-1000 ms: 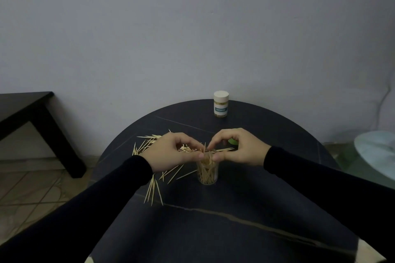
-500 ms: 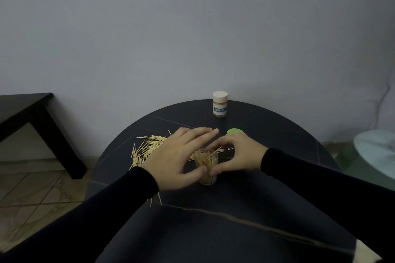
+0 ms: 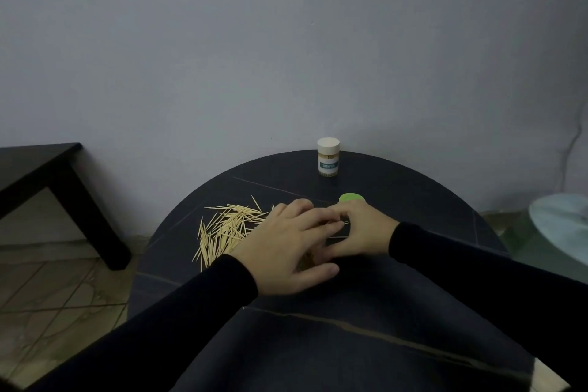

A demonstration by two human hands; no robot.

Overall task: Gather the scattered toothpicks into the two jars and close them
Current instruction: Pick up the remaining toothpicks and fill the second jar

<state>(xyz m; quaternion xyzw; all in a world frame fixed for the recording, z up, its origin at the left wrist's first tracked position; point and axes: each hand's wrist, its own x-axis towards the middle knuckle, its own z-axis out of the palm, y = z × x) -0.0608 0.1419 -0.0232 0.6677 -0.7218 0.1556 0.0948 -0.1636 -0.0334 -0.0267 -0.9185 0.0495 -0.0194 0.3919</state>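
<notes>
Closed jar [image 3: 328, 156]: upright at the round table's [image 3: 413, 264] far edge, pale lid on, blue label.
Loose toothpicks [image 3: 227, 229]: pale pile fanned left of centre.
Green lid [image 3: 351, 197]: flat, nearer than that jar.
Open jar: hidden under both hands.

Round dark table [image 3: 397, 296] of matt, stone-like finish with thin pale veins; pale wooden toothpicks [image 3: 226, 226], dry and unvarnished, loose on it; small clear plastic jar [image 3: 328, 160] with smooth cream cap and printed paper label; flat green lid [image 3: 351, 197] of smooth plastic; black sleeves [image 3: 178, 321] of soft matt cloth; black side table [image 3: 47, 169] with dull painted finish; painted wall [image 3: 286, 41], matt, faintly rough
</notes>
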